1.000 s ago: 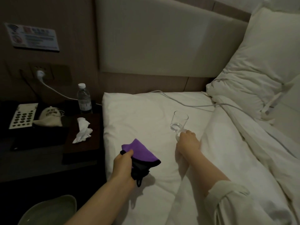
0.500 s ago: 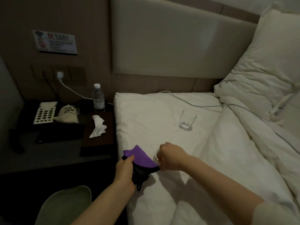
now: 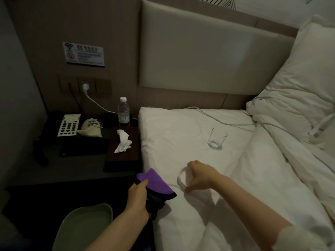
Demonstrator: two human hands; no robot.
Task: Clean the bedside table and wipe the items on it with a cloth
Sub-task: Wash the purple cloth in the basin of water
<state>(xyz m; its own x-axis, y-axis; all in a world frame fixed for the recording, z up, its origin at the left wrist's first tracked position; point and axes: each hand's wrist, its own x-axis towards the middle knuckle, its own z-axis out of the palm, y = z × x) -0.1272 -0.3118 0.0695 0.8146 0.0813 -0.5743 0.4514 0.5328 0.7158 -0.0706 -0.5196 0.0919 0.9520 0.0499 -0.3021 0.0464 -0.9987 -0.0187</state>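
My left hand (image 3: 137, 198) grips a purple and black cloth (image 3: 156, 182) at the bed's near left edge. Just to its right, my right hand (image 3: 201, 176) holds a small white round object (image 3: 182, 179) on the sheet; I cannot tell whether it is a cup or a lid. A clear drinking glass (image 3: 216, 140) stands upright on the bed, farther back and apart from both hands. The dark bedside table (image 3: 72, 166) is to the left, with a water bottle (image 3: 123, 112), a crumpled white tissue (image 3: 123, 143), a cream pouch (image 3: 91, 128) and a telephone (image 3: 68, 125) on it.
A grey-green basin (image 3: 85, 227) sits low at the near left. A white cable (image 3: 217, 120) runs from the wall socket across the bed. Pillows (image 3: 299, 87) and a rumpled duvet fill the right side. The padded headboard stands behind.
My right hand let go of the glass, drew back toward me and closed on the white round object beside the cloth. The glass stays standing on the bed.
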